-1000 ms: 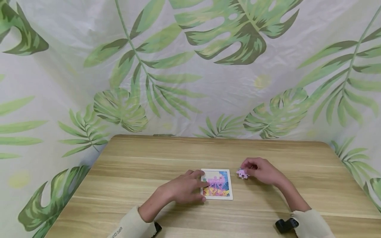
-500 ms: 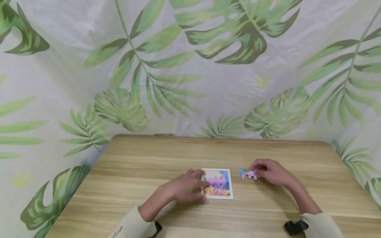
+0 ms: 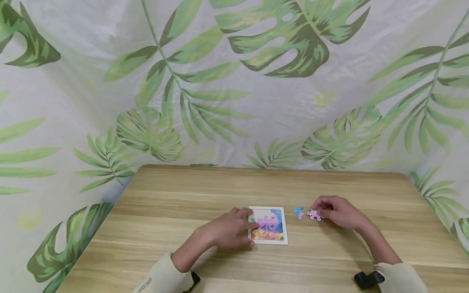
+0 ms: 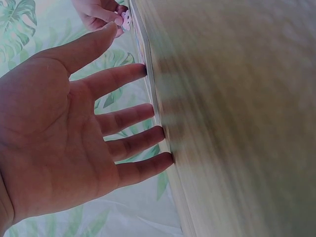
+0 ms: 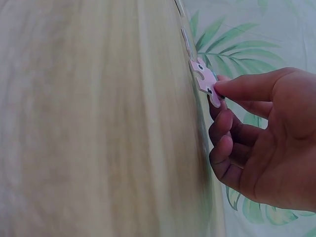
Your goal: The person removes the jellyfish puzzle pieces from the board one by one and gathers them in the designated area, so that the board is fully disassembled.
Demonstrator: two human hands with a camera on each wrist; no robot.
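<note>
In the head view my left hand (image 3: 229, 230) lies along the left edge of a small white-framed jigsaw puzzle (image 3: 271, 243). Its fingers are spread and fairly straight, with fingertips touching the frame and picture. The picture has pink, yellow and blue parts, and a pale gap shows at its upper left. To the right, thumb and fingers of my right hand (image 3: 338, 213) pinch a pink puzzle piece (image 3: 314, 215); the right wrist view shows black eye marks on this puzzle piece (image 5: 206, 81). Between it and the frame lies a blue and pink puzzle piece (image 3: 299, 212).
A wooden table (image 3: 205, 183) carries everything. Behind it hangs a pale cloth (image 3: 227, 118) printed with green leaves. A black device (image 3: 368, 280) sits at the right sleeve cuff.
My right hand has moved right with the pink piece, drawing it apart from the blue and pink piece, which now lies separate on the table. The left hand has stayed put.
</note>
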